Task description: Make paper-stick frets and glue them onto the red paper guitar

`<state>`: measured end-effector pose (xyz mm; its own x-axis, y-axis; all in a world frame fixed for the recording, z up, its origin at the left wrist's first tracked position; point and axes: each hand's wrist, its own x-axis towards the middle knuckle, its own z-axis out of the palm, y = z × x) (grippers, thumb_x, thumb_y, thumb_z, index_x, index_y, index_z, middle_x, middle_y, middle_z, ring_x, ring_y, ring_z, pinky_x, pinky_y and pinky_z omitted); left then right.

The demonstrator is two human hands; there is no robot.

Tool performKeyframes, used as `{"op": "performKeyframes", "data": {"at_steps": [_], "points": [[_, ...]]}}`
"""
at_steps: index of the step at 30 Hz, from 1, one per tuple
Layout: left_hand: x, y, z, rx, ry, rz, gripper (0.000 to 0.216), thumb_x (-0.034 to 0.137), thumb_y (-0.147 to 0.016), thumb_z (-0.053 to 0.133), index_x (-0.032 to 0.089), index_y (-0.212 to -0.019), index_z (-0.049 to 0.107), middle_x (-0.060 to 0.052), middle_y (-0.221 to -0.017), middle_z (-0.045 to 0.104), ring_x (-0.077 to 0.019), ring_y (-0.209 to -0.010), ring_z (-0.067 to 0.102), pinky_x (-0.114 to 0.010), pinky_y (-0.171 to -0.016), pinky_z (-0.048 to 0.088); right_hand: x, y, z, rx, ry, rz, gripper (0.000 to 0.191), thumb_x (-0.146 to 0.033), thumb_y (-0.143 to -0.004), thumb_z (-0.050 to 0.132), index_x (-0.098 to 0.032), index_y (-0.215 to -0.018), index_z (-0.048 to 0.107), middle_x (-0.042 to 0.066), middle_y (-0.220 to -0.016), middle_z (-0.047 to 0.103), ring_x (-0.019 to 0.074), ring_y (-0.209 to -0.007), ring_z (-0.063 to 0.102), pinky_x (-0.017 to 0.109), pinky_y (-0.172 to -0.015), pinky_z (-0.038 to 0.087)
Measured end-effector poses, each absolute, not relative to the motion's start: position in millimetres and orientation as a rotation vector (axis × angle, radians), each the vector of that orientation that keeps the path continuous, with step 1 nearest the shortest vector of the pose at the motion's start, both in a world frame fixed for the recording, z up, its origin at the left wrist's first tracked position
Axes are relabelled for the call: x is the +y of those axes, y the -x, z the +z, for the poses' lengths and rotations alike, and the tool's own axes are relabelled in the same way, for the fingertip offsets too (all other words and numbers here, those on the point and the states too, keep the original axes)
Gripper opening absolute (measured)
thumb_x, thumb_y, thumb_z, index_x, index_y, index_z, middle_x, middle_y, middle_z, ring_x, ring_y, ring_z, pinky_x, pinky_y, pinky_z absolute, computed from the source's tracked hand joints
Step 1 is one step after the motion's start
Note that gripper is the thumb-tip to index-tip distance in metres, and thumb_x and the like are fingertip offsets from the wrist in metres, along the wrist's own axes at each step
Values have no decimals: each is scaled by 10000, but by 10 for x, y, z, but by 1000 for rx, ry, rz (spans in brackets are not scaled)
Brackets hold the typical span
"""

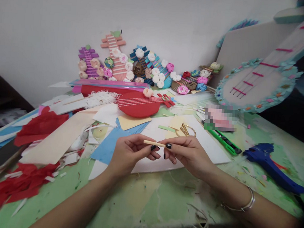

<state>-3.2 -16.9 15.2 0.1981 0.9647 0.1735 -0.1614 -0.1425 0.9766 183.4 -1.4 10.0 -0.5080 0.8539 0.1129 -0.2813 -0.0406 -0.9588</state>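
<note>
A thin, pale rolled stick (pixel 152 143) is held level between my two hands, above a white sheet (pixel 212 149). My left hand (pixel 131 150) pinches it near its left end with thumb and fingers. At the right end, the thumb and forefinger of my right hand (pixel 187 153) close on it. Just beyond the fingers lie gold-handled scissors (pixel 186 130), partly under a small yellow paper square (pixel 176 122). Blue paper (pixel 108 142) lies beside and behind my left hand. Whether the stick is paper or wood I cannot tell.
A red guitar-shaped piece (pixel 139 104) with white strings lies behind the paper. To the right are a green cutter knife (pixel 225 141) and a blue glue gun (pixel 273 167). Red crepe paper (pixel 40 125) covers the left. Several flower-decorated instruments (pixel 118 61) lean on the wall.
</note>
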Motion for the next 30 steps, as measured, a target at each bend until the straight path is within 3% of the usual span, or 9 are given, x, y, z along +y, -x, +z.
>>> {"op": "performKeyframes", "data": {"at_steps": [23, 30], "points": [[-153, 102, 137, 776, -1271, 1154, 72, 105, -727, 643, 118, -791, 675, -37, -653, 714, -150, -534, 674, -188, -475, 559, -3, -1852, 65, -1443, 646, 1658, 202, -189, -771, 603, -147, -936, 713, 35, -655, 632, 67, -518, 479, 224, -509, 389], [-120, 146, 166, 819, -1332, 1106, 125, 117, -734, 637, 120, -843, 698, -53, -713, 721, -158, -590, 682, -210, -533, 573, 10, -1875, 102, -1360, 677, 1723, 194, -170, -734, 618, -139, -895, 721, 36, -628, 637, 68, -493, 476, 236, -504, 392]]}}
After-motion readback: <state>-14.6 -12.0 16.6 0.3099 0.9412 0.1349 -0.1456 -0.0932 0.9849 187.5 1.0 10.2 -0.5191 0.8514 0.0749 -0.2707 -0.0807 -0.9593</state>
